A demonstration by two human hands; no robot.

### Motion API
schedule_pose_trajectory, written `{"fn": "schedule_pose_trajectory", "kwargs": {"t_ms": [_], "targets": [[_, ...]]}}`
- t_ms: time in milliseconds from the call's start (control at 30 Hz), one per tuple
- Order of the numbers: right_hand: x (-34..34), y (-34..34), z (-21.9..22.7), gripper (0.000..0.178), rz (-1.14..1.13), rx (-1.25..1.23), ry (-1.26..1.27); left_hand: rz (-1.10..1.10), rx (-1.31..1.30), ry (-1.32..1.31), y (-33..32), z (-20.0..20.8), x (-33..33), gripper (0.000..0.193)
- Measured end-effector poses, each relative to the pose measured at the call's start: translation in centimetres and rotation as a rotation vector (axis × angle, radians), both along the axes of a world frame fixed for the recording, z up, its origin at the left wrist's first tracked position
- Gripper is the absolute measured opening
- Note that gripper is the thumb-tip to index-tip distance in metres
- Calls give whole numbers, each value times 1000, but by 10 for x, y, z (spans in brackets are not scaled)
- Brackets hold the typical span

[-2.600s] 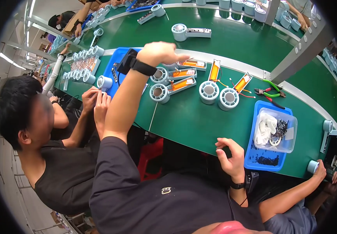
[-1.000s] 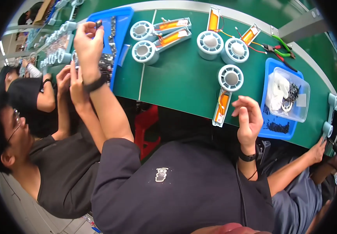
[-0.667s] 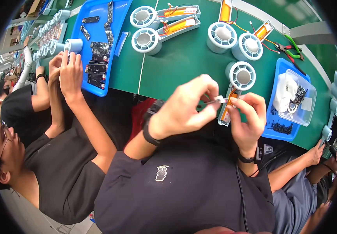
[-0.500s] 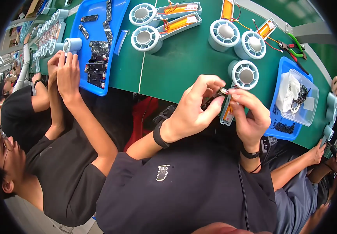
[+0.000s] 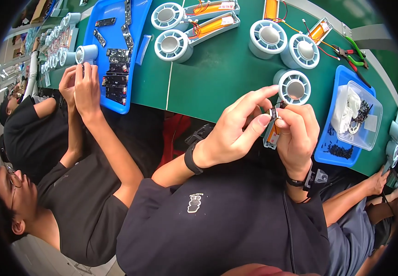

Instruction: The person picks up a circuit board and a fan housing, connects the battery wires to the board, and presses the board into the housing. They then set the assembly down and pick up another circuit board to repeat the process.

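My left hand (image 5: 240, 131) is closed in a pinch on a small black circuit board (image 5: 274, 113), mostly covered by the fingers. Against the board's right side, my right hand (image 5: 298, 135) pinches with thumb and fingers; what lies between them is too small to make out. Just beyond the fingertips stands a light-blue round fan head (image 5: 294, 89) with a grey centre. Its open handle (image 5: 271, 136), with an orange battery inside, runs toward me beneath my hands and is partly hidden by them.
More blue fan units (image 5: 173, 45) with orange batteries lie beyond on the green table (image 5: 203, 87). At left, a blue tray (image 5: 132, 83) holds several circuit boards; at right, another tray (image 5: 321, 152) holds black parts and a clear box (image 5: 371, 138). Pliers (image 5: 355, 60) lie far right. Co-workers sit on both sides.
The circuit board has turned between my fingers and sits nearer my right fingertips. My left index finger has straightened toward the fan head. The whole view has shifted slightly.
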State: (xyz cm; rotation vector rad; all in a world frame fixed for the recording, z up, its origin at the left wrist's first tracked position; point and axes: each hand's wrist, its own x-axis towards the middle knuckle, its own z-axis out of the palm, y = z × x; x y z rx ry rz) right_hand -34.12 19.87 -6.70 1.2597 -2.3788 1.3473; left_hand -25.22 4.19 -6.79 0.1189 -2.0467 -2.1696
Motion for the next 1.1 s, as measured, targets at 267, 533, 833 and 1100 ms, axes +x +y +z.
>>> {"fn": "schedule_pose_trajectory", "kwargs": {"t_ms": [267,533,833,1100], "targets": [[-4,-2,7,14,-15,80,148,-107,-26,-50,-3,4,2,27],[-5,-3,24,16,46,276,198,-107,8,-220,-5,19,1,20],[-15,8,11,27,88,126,-1,-254,181,-378,-15,18,0,19],[-12,16,6,31,42,-34,-145,-281,273,-307,-15,12,-2,18]]}}
